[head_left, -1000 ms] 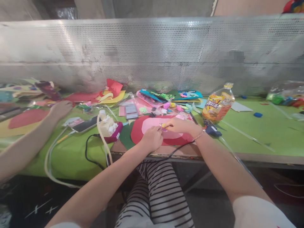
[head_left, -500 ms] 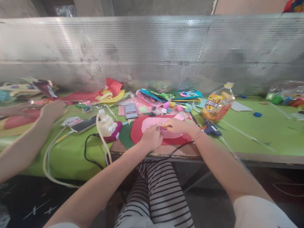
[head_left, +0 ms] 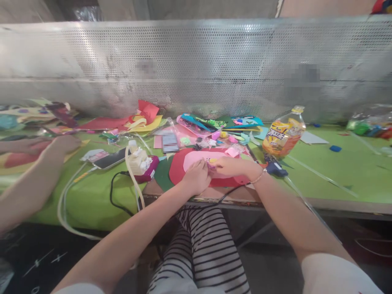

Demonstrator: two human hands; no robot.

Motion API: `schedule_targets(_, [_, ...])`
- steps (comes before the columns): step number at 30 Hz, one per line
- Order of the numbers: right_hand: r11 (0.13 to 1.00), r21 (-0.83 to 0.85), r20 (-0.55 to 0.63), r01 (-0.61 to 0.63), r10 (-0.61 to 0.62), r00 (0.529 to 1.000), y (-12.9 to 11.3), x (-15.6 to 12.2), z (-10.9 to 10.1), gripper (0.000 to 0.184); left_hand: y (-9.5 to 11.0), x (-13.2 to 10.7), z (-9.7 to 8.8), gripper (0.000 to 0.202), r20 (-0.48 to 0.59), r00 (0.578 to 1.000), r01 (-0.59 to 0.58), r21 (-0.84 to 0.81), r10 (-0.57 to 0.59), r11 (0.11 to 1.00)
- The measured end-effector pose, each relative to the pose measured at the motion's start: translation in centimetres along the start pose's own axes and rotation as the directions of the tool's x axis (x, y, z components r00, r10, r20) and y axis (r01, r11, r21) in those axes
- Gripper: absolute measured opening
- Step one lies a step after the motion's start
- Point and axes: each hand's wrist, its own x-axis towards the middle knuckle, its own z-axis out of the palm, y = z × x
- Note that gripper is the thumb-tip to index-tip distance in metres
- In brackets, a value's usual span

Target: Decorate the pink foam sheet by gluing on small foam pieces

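- Working spot: tabletop with a bright green cover (head_left: 318, 171), perforated grey metal panel (head_left: 190, 61) along its back edge.
- Near the middle of the front edge I log a large red rounded paper sheet (head_left: 177, 167), with a smaller pale pink rounded paper piece (head_left: 191, 157) lying on it. Dark green paper (head_left: 162, 173) shows at its left side.
- Left hand (head_left: 197, 176): on the pink piece, fingers bent and close together. Grip narrow; I cannot tell whether anything is held.
- Right hand (head_left: 226, 167): over the same piece, fingertips meeting the left ones. Grip narrow, beside a small yellow piece (head_left: 212, 160) and a purple bit (head_left: 211, 166); I cannot tell whether either is pinched.
- Right of the sheet, toward the front edge: dark blue tool with an orange part (head_left: 276, 168). Behind it, a clear plastic bottle with a yellow-orange label (head_left: 282, 136).
- Left of the dark green paper: magenta box with a cream-coloured top (head_left: 147, 169), then a flat dark-screened phone (head_left: 112, 159).
- Toward the back edge, behind the sheet: blue and green decorated paper pieces (head_left: 226, 121).
- At the tabletop's left end I note another person's hand (head_left: 65, 143) by red and yellow paper (head_left: 23, 160).
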Motion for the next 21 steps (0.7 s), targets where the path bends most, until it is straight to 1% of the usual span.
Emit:
schedule_targets(3, [0.999, 0.025, 0.025, 0.026, -0.027, 0.999, 0.4, 0.2, 0.2, 0.027, -0.1, 0.0, 0.1, 0.053, -0.001, 1.000, -0.015, 0.023, 0.015, 1.000])
schedule_targets(5, [0.996, 0.075, -0.006, 0.038, -0.037, 0.999, 0.6, 0.3, 0.2, 0.027, -0.3, 0.1, 0.1, 0.051, -0.004, 1.000, -0.027, 0.036, 0.027, 0.999])
schedule_targets(8, [0.982, 0.184, -0.104, 0.049, -0.030, 0.994, 0.7, 0.4, -0.1, 0.028, -0.4, 0.1, 0.1, 0.047, -0.016, 0.998, -0.063, 0.059, 0.064, 0.996])
schedule_targets(11, [0.969, 0.246, -0.236, -0.001, 0.061, 0.970, 0.8, 0.6, -0.4, 0.026, 0.0, 0.1, -0.4, 0.040, -0.023, 0.995, -0.093, 0.108, 0.096, 0.990])
schedule_targets(13, [0.971, 0.236, -0.325, -0.048, 0.126, 0.937, 1.0, 0.9, -0.3, 0.023, 0.5, 0.1, -1.2, 0.038, -0.033, 0.997, -0.061, 0.174, 0.067, 0.983])
schedule_targets(15, [0.975, 0.207, -0.402, -0.079, 0.158, 0.902, 1.6, 1.4, 0.0, 0.021, 1.1, 0.6, -2.5, 0.036, -0.005, 1.000, -0.008, 0.219, 0.009, 0.976])
schedule_targets(16, [0.977, 0.193, -0.431, -0.090, 0.167, 0.887, 2.0, 1.6, 0.2, 0.021, 1.3, 1.0, -3.3, 0.035, 0.029, 0.998, 0.041, 0.207, -0.048, 0.977])
schedule_targets(17, [0.980, 0.176, -0.456, -0.093, 0.165, 0.875, 2.4, 1.8, 0.5, 0.021, 1.5, 1.6, -4.1, 0.032, 0.084, 0.994, 0.049, 0.183, -0.065, 0.982])
schedule_targets(18, [0.983, 0.161, -0.476, -0.086, 0.154, 0.866, 2.9, 2.0, 0.7, 0.022, 1.6, 2.3, -4.8, 0.030, 0.128, 0.990, 0.032, 0.153, -0.052, 0.988])
schedule_targets(19, [0.986, 0.153, -0.497, -0.065, 0.134, 0.858, 3.4, 2.2, 0.9, 0.023, 1.6, 3.1, -5.5, 0.029, 0.129, 0.990, 0.035, 0.126, -0.051, 0.991])
schedule_targets(21, [0.988, 0.156, -0.548, -0.017, 0.100, 0.830, 4.3, 2.4, 1.3, 0.023, 1.3, 4.8, -6.2, 0.029, 0.095, 0.994, 0.055, 0.062, -0.061, 0.997])
